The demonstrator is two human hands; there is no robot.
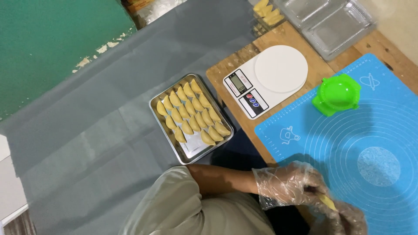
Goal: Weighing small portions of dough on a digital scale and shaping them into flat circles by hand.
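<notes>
A: What takes up the most room here?

B: The grey cloth (109, 130) spread over the floor, with a green wall (48, 39) behind it at the upper left. On the right stands a wooden table (237, 65), and most of its near end lies under a blue silicone mat (348, 148) printed with white rings.

A: And on the table besides the mat?

B: A white kitchen scale (265, 80) with a round platform sits just beyond the mat's far edge. Clear plastic trays (331, 21) are stacked at the table's far end. A green dumpling press (336, 94), closed, rests on the mat's far corner.

A: What about the metal tray?

B: The steel tray (191, 117) sits off the table on the grey cloth, just beside the table's left edge. It holds yellow crescent pastries (191, 111) laid in three rows on white paper.

A: Now the hands?

B: Both wear clear plastic gloves and meet at the mat's near edge. The left hand (289, 182) is curled, fingers closed around a small yellow piece of dough (327, 201). The right hand (348, 217) is cut by the frame's bottom edge; it touches the same dough, but I cannot tell whether its fingers are closed on it.
</notes>
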